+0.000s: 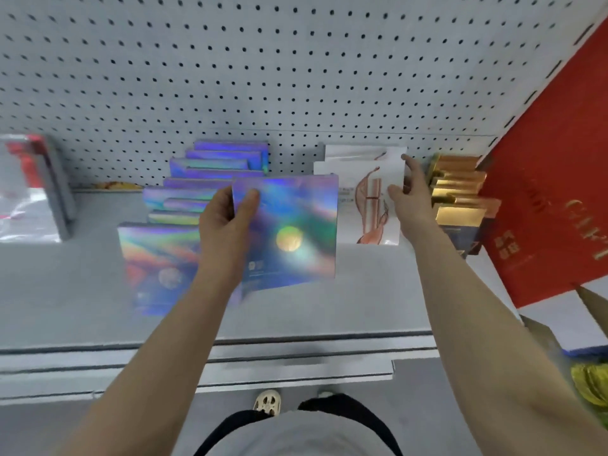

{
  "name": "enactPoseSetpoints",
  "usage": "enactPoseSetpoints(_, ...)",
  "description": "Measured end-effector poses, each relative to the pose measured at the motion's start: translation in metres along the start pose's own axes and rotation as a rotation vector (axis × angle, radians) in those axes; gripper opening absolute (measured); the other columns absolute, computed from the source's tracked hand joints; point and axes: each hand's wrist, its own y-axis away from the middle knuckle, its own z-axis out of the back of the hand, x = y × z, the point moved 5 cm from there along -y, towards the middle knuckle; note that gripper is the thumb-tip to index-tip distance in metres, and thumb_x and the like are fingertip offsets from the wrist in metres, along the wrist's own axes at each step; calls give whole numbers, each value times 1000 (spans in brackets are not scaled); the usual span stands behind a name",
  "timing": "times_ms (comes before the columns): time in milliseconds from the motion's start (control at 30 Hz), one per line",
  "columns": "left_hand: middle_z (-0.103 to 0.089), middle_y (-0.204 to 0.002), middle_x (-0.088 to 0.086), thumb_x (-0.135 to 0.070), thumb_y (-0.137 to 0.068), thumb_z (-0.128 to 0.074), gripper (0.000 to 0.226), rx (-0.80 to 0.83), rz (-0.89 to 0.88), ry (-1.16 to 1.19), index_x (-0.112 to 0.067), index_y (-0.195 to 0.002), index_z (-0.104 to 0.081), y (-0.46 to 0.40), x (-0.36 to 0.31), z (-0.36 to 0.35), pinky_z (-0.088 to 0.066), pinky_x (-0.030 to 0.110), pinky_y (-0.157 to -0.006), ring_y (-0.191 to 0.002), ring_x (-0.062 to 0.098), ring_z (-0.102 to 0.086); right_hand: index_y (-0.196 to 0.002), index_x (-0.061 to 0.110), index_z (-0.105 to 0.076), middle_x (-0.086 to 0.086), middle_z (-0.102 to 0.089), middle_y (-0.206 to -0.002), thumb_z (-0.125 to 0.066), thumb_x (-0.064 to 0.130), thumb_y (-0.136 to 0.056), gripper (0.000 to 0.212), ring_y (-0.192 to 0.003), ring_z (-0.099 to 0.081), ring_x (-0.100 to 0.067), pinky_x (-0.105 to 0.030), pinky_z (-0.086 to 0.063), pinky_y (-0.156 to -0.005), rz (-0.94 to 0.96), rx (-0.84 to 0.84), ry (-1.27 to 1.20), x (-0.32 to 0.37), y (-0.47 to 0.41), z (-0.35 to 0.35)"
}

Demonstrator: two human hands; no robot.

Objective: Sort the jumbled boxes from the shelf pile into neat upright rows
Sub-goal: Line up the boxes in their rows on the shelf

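My left hand (227,222) grips a flat holographic box (289,232) by its left edge, thumb on its face, and holds it upright above the grey shelf (82,291). To its left, several matching holographic boxes (204,189) stand in a row running back to the pegboard, and one (158,268) stands at the front. My right hand (413,195) grips the right edge of an upright white box with a lipstick drawing (368,209). Another white box (358,153) stands behind it.
Gold boxes (457,189) are stacked right of the white ones. A large red box (552,192) leans at the far right. A plastic-wrapped grey and red pack (36,189) sits at the far left. The pegboard wall (263,77) backs the shelf.
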Motion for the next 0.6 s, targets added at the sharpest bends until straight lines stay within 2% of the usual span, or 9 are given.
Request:
enactPoseSetpoints(67, -62, -89, 11, -31, -87, -65, 31, -40, 8, 1, -2, -93, -63, 4, 3, -3, -44, 40, -76, -82, 20, -52, -140, 39, -38, 1, -48, -136, -54, 3, -95, 60, -110, -56, -15, -37, -57, -89, 39, 18, 113, -1, -13, 0)
enactPoseSetpoints(167, -60, -81, 4, -21, -91, -64, 9, -103, 11, -1, -15, -85, -64, 12, 7, -9, -41, 36, -72, -77, 17, -49, -138, 27, -44, -5, -45, -137, -64, 5, -89, 57, -114, -55, -21, -40, -54, -96, 133, -6, 346, -2, -21, -1)
enactPoseSetpoints(300, -64, -85, 6, -18, -90, -64, 6, -158, 27, 39, -12, -91, -65, 24, 9, -15, -46, 38, -75, -80, 20, -54, -138, 21, -44, -10, -39, -141, -66, 6, -88, 57, -125, -47, -25, -31, -43, -102, 242, -79, 534, 8, -14, -1)
enactPoseSetpoints(367, -66, -85, 4, -18, -91, -64, 7, -175, 40, 35, -11, -94, -66, 31, 11, -14, -48, 38, -76, -79, 19, -57, -136, 21, -46, -9, -43, -137, -64, 7, -90, 52, -125, -47, -22, -24, -39, -99, 336, -109, 529, 28, -4, -2)
enactPoseSetpoints(433, -66, -87, 7, -24, -88, -65, 18, -185, 48, 24, -7, -95, -66, 37, 12, -12, -50, 43, -79, -81, 20, -58, -127, 25, -52, 1, -54, -123, -58, 16, -96, 33, -108, -55, -9, -19, -47, -88, 371, 26, 398, 53, 11, -10)
enactPoseSetpoints(500, -65, -91, 13, -30, -85, -66, 31, -191, 62, 14, -1, -98, -65, 43, 12, -6, -50, 55, -84, -85, 23, -58, -113, 29, -58, 13, -62, -104, -50, 26, -100, 15, -92, -58, 1, -23, -51, -83, 369, 278, 242, 78, 32, -26)
enactPoseSetpoints(600, -67, -97, 17, -32, -84, -67, 34, -192, 74, 28, -1, -99, -66, 51, 12, 7, -48, 61, -90, -89, 27, -61, -106, 25, -66, 13, -68, -95, -51, 35, -100, 19, -82, -63, -2, -24, -51, -75, 344, 634, 175, 103, 68, -52)
